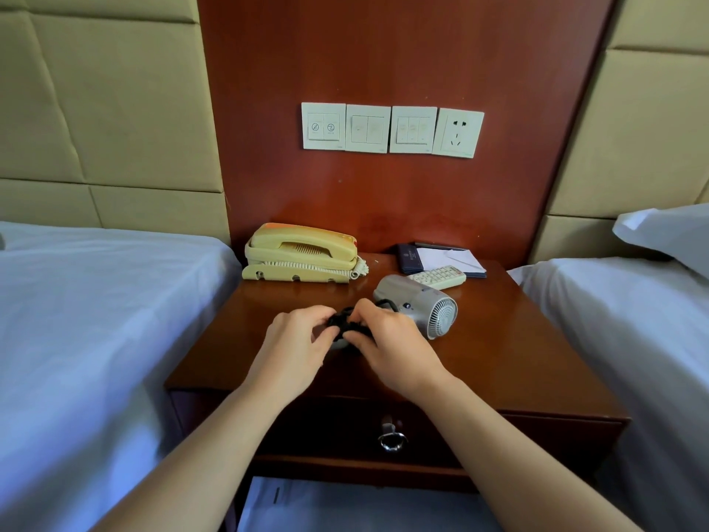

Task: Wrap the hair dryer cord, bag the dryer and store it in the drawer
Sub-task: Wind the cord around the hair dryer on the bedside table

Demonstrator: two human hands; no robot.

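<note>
Two forearms reach in, and the left hand [295,339] and right hand [387,339] meet near the front edge of the nightstand [518,359]. Its drawer [337,424] is closed. The hair dryer [418,301] lies toward the right edge. Both hands' fingers curl round the bundled black cord [341,320]. Wrapping looks underway, with bagging and storing left to do. I see no bag.

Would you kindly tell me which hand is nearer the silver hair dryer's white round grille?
Right. The right hand is just left of the white round grille; the left hand is farther left, beyond the black cord bundle both hands pinch.
</note>
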